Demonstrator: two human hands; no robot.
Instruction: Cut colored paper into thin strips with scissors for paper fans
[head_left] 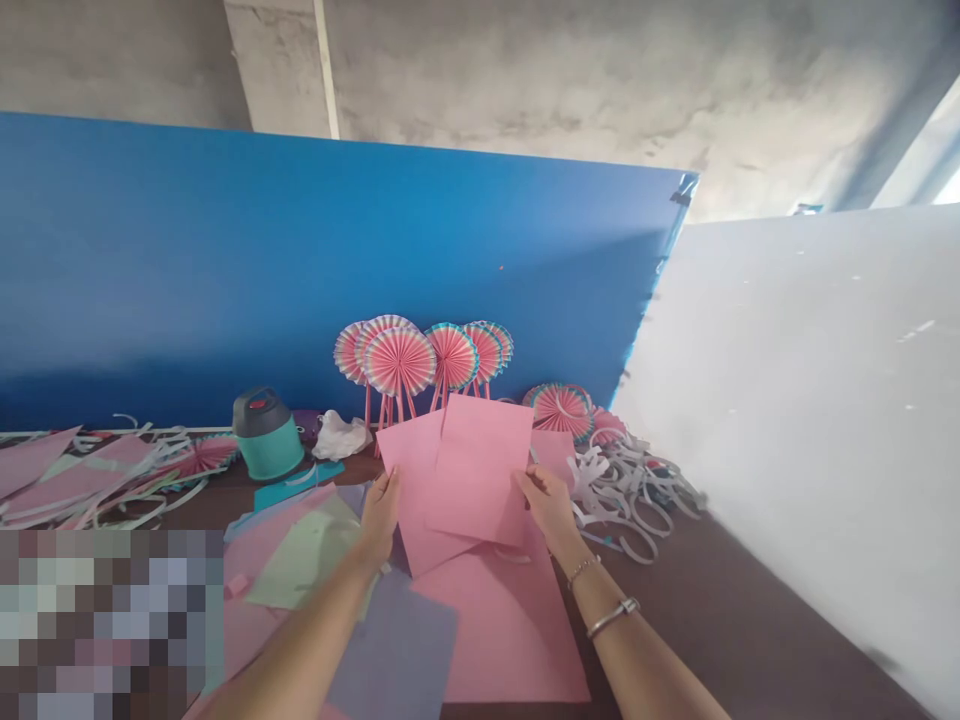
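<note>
My left hand (pixel 382 512) pinches the left edge of a pink paper sheet (pixel 416 490). Opposite it, my right hand (pixel 547 500) grips the right edge of another pink paper sheet (pixel 484 465), which overlaps the first one in front. Both sheets are tilted up over the table. Beneath them lies a larger pink sheet (pixel 510 640), flat on the dark tabletop. A grey-blue sheet (pixel 397 650) and a pale green sheet (pixel 307 555) are spread to the left, partly behind my left forearm.
Pleated pink paper fans (pixel 399 362) stand on sticks against the blue partition (pixel 450 230). A teal container with a grey lid (pixel 268 440) is at the left. Curled white paper strips (pixel 630 500) heap at the right, by the white wall (pixel 810 400). The lower left corner is pixelated.
</note>
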